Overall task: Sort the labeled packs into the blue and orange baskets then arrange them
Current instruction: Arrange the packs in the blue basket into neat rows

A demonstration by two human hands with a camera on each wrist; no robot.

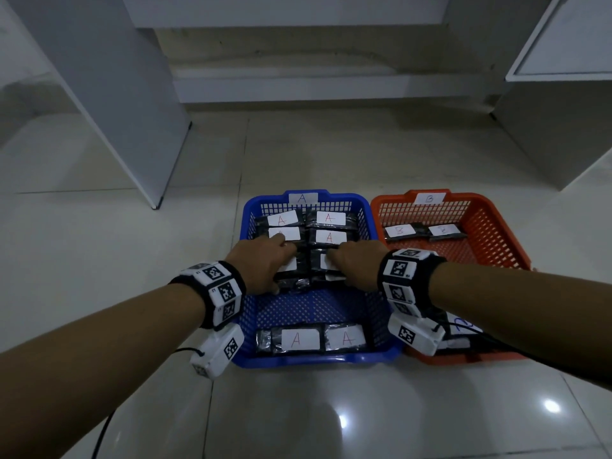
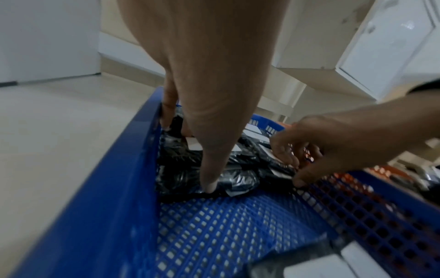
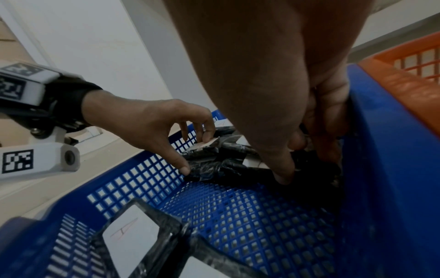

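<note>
Both hands in blue basket [image 1: 381, 354]: left hand [image 1: 261, 265] and right hand [image 1: 356, 265] each pinch a black pack [image 1: 294, 283] at its near edge. Slide both flush against the back rows, labels up.

Glossy crinkled plastic packs [image 1: 294, 283] (paper labels) in perforated plastic basket [image 1: 314, 313].

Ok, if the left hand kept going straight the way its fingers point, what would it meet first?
Likely the A-labelled packs just ahead of the left hand, then the blue basket far wall; depth is unclear.
</note>
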